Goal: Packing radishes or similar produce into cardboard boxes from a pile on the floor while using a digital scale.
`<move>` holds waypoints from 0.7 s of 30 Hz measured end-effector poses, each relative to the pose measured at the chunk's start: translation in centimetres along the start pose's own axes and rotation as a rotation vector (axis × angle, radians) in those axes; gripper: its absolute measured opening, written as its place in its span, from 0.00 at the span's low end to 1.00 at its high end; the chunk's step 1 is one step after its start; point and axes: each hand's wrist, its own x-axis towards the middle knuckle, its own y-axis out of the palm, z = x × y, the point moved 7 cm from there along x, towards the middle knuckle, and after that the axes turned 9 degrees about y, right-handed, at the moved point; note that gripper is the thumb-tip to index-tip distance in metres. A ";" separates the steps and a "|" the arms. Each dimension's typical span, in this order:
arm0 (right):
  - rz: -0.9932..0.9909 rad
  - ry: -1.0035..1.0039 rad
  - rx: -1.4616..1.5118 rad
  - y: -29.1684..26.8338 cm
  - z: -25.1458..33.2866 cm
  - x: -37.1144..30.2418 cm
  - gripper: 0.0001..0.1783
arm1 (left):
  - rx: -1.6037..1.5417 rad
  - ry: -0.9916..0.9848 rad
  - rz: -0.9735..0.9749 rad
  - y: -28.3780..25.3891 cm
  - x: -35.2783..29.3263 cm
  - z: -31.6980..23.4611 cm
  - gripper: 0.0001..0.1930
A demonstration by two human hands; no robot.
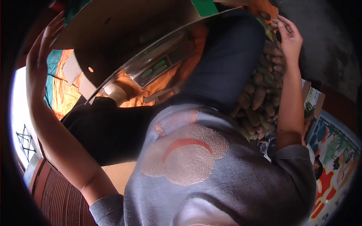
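My left hand (40, 49) is raised at the far left, fingers stretched out, beside the outer side of a large cardboard box (94, 34). It grips nothing that I can see. At the upper right, my right hand (291, 35) has its thumb and fingers drawn together above a heap of brown and green oblong produce (260, 96), whose kind I cannot make out. Its fingertips are close to the edge of an orange sheet (264, 6); anything between them is too small to tell. The heap lies along the right side of my bent leg.
A digital scale (154, 71) with a lit green display stands on orange sheeting (130, 100) behind the box's edge. A small carton (313, 100) and a colourful printed panel (337, 162) are at the right. A brown ribbed surface (60, 196) lies at lower left.
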 end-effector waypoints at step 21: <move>0.507 1.163 -1.182 -4.4 -39.0 -39.3 0.35 | -0.304 -0.437 -0.375 0.8 -1.7 4.2 0.31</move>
